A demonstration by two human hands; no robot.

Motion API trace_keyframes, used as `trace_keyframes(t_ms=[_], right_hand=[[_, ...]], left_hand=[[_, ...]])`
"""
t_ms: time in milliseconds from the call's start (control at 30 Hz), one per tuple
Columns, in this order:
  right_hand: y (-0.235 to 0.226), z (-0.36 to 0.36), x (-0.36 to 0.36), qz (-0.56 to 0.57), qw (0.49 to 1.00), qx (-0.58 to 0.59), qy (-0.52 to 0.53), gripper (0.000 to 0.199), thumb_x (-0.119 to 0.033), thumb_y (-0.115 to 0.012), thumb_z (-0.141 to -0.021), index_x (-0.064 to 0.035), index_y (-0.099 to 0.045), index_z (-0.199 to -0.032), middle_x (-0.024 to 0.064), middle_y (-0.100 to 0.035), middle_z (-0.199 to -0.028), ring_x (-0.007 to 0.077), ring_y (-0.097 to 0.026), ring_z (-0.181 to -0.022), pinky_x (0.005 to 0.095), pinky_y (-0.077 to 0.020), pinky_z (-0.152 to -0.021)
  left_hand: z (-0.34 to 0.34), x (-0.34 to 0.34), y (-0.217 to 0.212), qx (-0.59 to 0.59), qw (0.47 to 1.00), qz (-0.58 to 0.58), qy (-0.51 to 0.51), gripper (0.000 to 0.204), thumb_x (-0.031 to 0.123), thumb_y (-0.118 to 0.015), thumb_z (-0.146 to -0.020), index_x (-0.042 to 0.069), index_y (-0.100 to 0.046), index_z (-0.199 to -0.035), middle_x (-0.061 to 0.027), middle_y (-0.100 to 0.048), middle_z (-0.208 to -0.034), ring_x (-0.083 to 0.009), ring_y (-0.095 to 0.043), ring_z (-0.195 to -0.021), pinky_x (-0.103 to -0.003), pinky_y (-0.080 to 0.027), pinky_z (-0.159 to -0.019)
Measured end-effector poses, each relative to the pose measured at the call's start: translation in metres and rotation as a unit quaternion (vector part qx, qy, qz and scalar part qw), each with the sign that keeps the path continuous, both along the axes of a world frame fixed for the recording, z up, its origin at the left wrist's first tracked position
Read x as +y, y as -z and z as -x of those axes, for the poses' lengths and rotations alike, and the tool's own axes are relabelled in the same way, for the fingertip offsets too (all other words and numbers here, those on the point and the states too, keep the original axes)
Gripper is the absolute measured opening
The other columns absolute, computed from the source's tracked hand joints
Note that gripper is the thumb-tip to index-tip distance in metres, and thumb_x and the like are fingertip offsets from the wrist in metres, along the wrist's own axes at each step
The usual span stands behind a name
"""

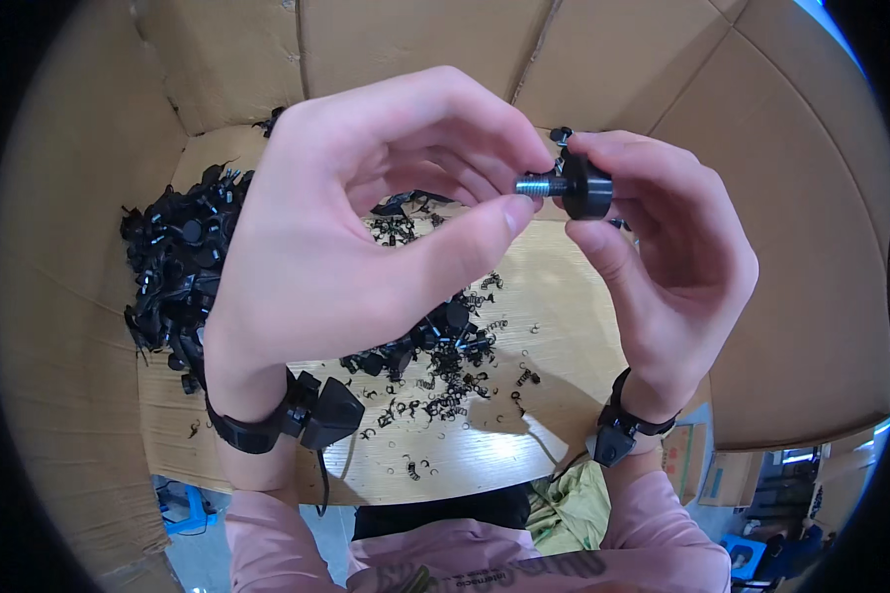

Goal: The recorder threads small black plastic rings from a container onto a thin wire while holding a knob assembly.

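A black round-headed bolt point(588, 188) with a shiny threaded shank is held up level above the table. My right hand point(687, 237) grips its wide black head between thumb and fingers. My left hand point(316, 222) is closed in a pinch at the shank, the thumb tip just under the metal thread and the index fingertip above it. Its other fingers curl loosely behind. Beneath my hands, a heap of similar black-headed bolts point(435, 321) lies among curly black scraps, partly covered by my left hand.
A large pile of black bolts and scraps point(183, 257) stands at the left of the wooden table point(564, 346). Cardboard walls point(415, 49) enclose the table at the back and sides. Black bands with boxy units point(331, 413) sit on both wrists, with cables trailing. Greenish cloth point(572, 509) lies below the near edge.
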State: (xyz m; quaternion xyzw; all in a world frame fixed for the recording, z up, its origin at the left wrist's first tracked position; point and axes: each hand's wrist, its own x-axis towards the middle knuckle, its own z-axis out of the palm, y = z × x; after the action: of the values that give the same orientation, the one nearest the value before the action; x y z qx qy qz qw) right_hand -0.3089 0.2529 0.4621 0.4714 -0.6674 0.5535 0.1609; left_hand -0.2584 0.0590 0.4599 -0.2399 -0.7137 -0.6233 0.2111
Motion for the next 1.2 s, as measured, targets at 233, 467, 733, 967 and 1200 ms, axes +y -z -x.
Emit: trace_keyframes(t_ms=[233,467,733,967,1200], right_hand=[[0.001,-0.004,-0.003,-0.004,1.0,0.021,-0.01,0.04,0.01,-0.068,-0.076,0.0097,-0.055,-0.113,0.0199,-0.058,-0.114,0.0249,-0.061,-0.105,0.0324,-0.0506,-0.09],[0.0,-0.005,-0.004,0.014,0.999,-0.029,0.0,0.039,0.009,-0.068,-0.078,0.0094,-0.054,-0.115,0.0189,-0.061,-0.111,0.0204,-0.063,-0.099,0.029,-0.0513,-0.088],[0.0,-0.004,-0.004,0.03,0.998,-0.059,0.018,0.038,0.004,-0.068,-0.081,0.0092,-0.053,-0.116,0.0173,-0.063,-0.106,0.0183,-0.065,-0.093,0.026,-0.053,-0.083],[0.0,-0.005,-0.005,0.039,0.996,-0.08,0.012,0.037,0.002,-0.069,-0.081,0.0092,-0.054,-0.115,0.0167,-0.064,-0.104,0.0181,-0.065,-0.092,0.0259,-0.053,-0.083],[-0.003,-0.005,-0.003,0.037,0.991,-0.126,0.019,0.033,-0.003,-0.066,-0.084,0.0088,-0.056,-0.114,0.0142,-0.065,-0.098,0.0157,-0.065,-0.084,0.0237,-0.0526,-0.077]], left_hand=[[-0.002,0.001,0.001,0.019,1.0,0.0,-0.008,0.027,-0.004,-0.066,-0.077,-0.004,-0.059,-0.103,-0.0094,-0.065,-0.098,-0.0127,-0.063,-0.089,-0.026,-0.05,-0.084],[0.004,0.006,0.004,-0.009,0.998,-0.053,0.024,0.025,-0.004,-0.065,-0.08,-0.005,-0.058,-0.105,-0.0098,-0.064,-0.097,-0.0128,-0.062,-0.09,-0.025,-0.05,-0.083],[0.004,0.01,0.001,-0.104,0.989,-0.095,0.047,0.023,0.0,-0.066,-0.083,-0.005,-0.058,-0.104,-0.0098,-0.064,-0.097,-0.0123,-0.062,-0.088,-0.024,-0.051,-0.079],[0.001,0.01,0.002,-0.134,0.982,-0.121,0.059,0.016,0.003,-0.064,-0.085,-0.003,-0.06,-0.099,-0.0091,-0.066,-0.089,-0.0129,-0.064,-0.079,-0.024,-0.052,-0.072],[0.004,0.017,0.003,-0.13,0.98,-0.143,0.043,0.013,0.0,-0.063,-0.084,-0.004,-0.06,-0.097,-0.0096,-0.066,-0.088,-0.013,-0.064,-0.08,-0.025,-0.053,-0.072]])
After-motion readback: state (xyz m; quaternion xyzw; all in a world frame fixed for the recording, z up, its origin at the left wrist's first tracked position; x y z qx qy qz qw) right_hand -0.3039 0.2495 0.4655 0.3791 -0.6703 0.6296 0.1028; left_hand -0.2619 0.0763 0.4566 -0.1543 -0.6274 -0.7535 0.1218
